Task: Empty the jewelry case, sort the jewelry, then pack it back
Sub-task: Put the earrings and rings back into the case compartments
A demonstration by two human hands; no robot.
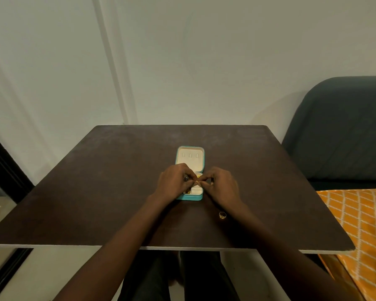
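Observation:
A small turquoise jewelry case (pixel 190 197) lies open in the middle of the dark table (pixel 96 181), its cream lid (pixel 190 158) folded back flat. Both hands hover over the lower half of the case. My left hand (pixel 173 184) and my right hand (pixel 223 184) meet fingertip to fingertip and pinch a tiny gold piece (pixel 196 181) between them. A dark ring shows on a finger of the left hand. Some gold jewelry (pixel 187 192) lies in the case's lower left compartment, partly hidden by the left hand. A gold ring (pixel 222 215) lies on the table to the right of the case.
A dark padded chair (pixel 343 135) stands right of the table. An orange patterned cloth (pixel 356 218) lies at the lower right. The white wall is just behind the table's far edge. My legs show under the near edge.

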